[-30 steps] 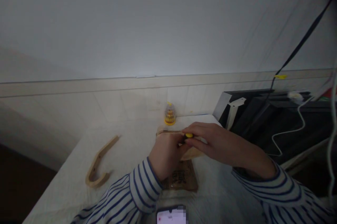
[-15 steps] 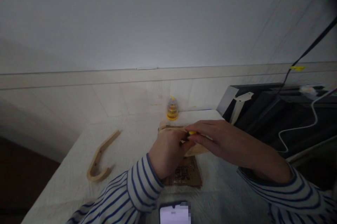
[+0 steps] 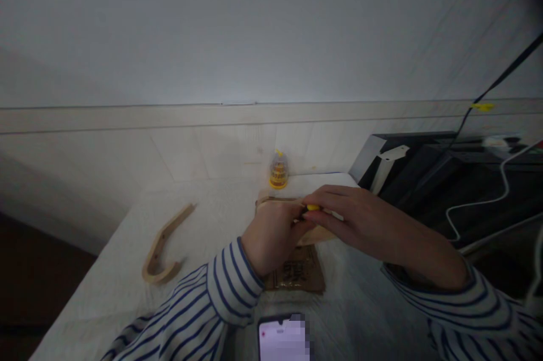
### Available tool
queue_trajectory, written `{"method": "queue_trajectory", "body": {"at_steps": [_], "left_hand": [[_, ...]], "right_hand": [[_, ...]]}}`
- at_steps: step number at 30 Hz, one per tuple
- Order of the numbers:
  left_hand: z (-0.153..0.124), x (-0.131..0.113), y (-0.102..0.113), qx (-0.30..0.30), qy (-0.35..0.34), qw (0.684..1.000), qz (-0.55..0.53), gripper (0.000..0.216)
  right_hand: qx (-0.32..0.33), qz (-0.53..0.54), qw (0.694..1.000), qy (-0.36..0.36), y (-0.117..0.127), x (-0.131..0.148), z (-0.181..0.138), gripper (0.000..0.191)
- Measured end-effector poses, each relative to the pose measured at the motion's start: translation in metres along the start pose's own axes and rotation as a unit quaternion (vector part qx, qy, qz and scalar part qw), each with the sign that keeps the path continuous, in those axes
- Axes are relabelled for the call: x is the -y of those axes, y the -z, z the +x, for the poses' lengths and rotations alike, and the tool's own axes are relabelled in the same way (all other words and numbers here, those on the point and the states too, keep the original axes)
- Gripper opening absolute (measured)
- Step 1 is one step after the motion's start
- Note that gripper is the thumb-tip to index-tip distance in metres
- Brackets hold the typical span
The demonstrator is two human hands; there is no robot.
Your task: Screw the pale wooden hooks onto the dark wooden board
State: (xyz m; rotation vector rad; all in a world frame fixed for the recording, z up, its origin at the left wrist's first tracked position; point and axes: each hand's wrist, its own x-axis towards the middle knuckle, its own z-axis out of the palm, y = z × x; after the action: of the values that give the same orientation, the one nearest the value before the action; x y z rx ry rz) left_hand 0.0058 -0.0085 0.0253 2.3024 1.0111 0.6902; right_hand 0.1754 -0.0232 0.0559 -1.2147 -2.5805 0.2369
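My right hand (image 3: 356, 216) is closed in a pinch around a small yellow and black screwdriver (image 3: 313, 207), mostly hidden by the fingers. My left hand (image 3: 274, 233) is closed against its tip end, with the fingers around a pale wooden piece (image 3: 316, 235). That piece lies under both hands, and much of it is covered. Beneath it is a brown printed packet (image 3: 297, 276). To the left, a J-shaped wooden hook (image 3: 156, 253) with screw holes rests on the cloth. Behind the hands stands a clear dome case of yellow bits (image 3: 279, 171).
A lit phone (image 3: 283, 341) lies at the near edge of the white-covered table (image 3: 203, 202). The wall (image 3: 229, 151) rises directly behind. Dark panels (image 3: 424, 180), a white metal bracket (image 3: 388, 166) and a white cable (image 3: 470, 210) are at the right.
The view has tilted slightly, so most things sit a little higher. Both hands keep their grip close together, with only a very small shift at the yellow tool.
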Motion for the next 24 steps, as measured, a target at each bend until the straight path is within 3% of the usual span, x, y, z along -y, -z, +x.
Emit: {"method": "queue_trajectory", "body": {"at_steps": [9,18,24], "left_hand": [[-0.0023,-0.0028,-0.0064,-0.046,0.060,0.996,0.051,0.016],[-0.0029,0.0011,-0.0056,-0.036,0.053,0.997,0.046,0.020],[-0.0016,-0.0012,-0.0050,-0.028,0.054,0.997,0.048,0.020]], "right_hand": [[-0.010,0.014,1.000,0.002,-0.0010,0.0011,0.0032,0.022],[-0.061,-0.060,0.996,0.007,-0.0076,-0.0079,-0.0016,0.037],[-0.028,-0.070,0.997,0.013,-0.0038,-0.0017,-0.0001,0.030]]}}
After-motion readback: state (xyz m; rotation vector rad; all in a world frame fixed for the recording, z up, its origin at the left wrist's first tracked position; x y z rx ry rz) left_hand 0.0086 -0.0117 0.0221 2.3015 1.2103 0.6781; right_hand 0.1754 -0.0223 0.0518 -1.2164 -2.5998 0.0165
